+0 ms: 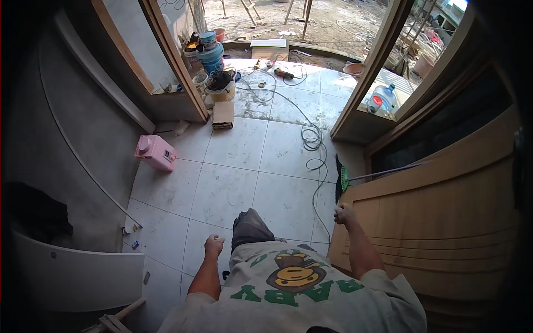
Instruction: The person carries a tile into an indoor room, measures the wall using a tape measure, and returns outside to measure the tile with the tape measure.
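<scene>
My left hand [214, 245] hangs beside my left thigh with its fingers curled in. I see nothing in it, and white tiled floor [222, 188] lies beneath. My right hand [344, 214] is out at my right side, fingers also curled, with nothing visible in them. It appears in front of the free edge of a wooden door [433, 216]; whether it touches the door I cannot tell. Just beyond that hand is a broom with a green head [345, 176] and dark bristles. One knee [250, 225] in dark trousers shows ahead of my shirt.
A pink container [156, 152] stands at the left. Cable [312, 139] loops over the tiles towards a power tool [283, 73] past the doorway. Beside the left frame are a cardboard box [223, 114] and several buckets [211, 57]. A large water bottle [384, 97] sits at the right.
</scene>
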The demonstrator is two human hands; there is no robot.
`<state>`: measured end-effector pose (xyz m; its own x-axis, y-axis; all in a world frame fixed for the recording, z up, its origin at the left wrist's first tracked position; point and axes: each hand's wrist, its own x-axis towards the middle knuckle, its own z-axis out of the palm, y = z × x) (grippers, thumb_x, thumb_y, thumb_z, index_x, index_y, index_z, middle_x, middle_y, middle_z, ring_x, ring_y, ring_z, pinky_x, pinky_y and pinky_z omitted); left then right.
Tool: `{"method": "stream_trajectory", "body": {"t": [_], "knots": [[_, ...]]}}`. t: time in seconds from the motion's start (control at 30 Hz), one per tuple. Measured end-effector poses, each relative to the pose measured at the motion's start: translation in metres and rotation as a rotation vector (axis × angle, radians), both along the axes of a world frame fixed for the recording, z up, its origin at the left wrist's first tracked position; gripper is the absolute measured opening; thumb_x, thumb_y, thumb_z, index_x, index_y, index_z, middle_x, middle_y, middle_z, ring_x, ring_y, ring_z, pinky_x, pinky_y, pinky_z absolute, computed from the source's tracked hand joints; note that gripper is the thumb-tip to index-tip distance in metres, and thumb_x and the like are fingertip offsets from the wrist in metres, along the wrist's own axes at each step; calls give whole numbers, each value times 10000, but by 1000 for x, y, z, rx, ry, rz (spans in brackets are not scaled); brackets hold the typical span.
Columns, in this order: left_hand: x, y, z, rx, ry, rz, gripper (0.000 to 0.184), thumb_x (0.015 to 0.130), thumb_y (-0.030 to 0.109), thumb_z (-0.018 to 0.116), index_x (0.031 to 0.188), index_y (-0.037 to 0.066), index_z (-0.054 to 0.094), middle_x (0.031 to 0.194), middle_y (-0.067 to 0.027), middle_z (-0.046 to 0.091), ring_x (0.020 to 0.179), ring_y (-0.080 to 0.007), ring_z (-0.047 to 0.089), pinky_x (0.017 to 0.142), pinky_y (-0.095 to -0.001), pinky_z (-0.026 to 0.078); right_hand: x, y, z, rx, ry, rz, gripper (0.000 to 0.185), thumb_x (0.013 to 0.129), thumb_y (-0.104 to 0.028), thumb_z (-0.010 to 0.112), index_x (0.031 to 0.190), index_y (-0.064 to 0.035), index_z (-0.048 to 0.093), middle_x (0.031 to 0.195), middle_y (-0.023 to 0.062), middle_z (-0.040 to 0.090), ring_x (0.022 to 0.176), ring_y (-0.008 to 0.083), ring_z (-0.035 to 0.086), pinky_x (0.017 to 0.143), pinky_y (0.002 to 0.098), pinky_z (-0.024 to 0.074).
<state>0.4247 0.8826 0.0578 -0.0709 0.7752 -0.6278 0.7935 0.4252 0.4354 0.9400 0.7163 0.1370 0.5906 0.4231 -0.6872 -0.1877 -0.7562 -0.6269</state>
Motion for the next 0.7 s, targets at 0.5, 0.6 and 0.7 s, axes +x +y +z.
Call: {"method": "stream_trajectory", "body": {"t": [0.5,0.6,0.7], "knots": [[344,620,47,173,32,-190,504,744,339,627,1142,34,577,1137,-189,599,1051,-302,579,901,-359,452,204,304,-82,-536,-490,1338,287,683,-383,627,882,-177,651,880,17,662,881,221,602,774,338,470],[446,745,73,365,-195,-172,481,749,340,606,1131,47,584,1075,-176,627,1006,-303,596,877,-358,453,229,319,-117,-649,-311,1345,303,681,-372,621,872,-141,659,905,97,666,863,294,630,767,384,502],[518,820,57,390,-264,-119,472,754,340,604,1132,58,584,1036,-165,638,972,-300,605,860,-365,457,292,378,-139,-492,-421,1417,257,759,-318,592,870,-93,647,849,104,669,784,273,652,719,384,518]]}}
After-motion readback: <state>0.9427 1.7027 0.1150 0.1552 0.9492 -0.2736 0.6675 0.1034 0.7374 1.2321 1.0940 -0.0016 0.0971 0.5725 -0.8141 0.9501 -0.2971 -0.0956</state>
